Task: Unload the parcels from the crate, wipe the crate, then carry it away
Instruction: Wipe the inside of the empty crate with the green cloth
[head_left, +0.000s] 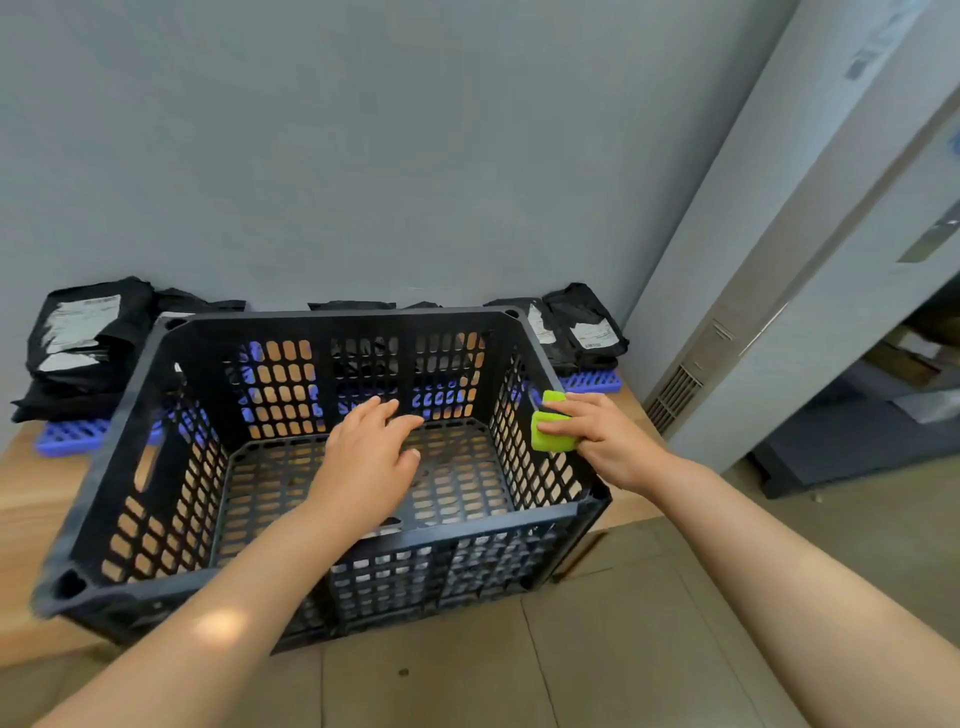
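Black perforated plastic crate (467, 525) stands on a light wooden bench (31, 493), near wall at the bench's front edge, open top up. Left hand (371, 457) reaches down inside the crate, above its slotted floor; grip loose, fingers spread and slightly bent, nothing in it. Cannot tell if the fingertips touch the floor. Right hand (602, 436) at the crate's right rim, grip closed around a bright green folded wiping pad (550, 439), fingers laid over its top face, pad pressed against the rim's upper edge. Both forearms bare. Black plastic mailer parcels with white labels lie outside the crate, behind it against the grey wall (363, 156): a tall stack at the left (88, 343), a smaller leaning group at the right (582, 327), more dark bags partly hidden behind the far wall. Parcels rest on blue plastic grid mats (67, 436) on the bench. White tall cabinet (779, 260) to the right; tiled floor (623, 649) below.
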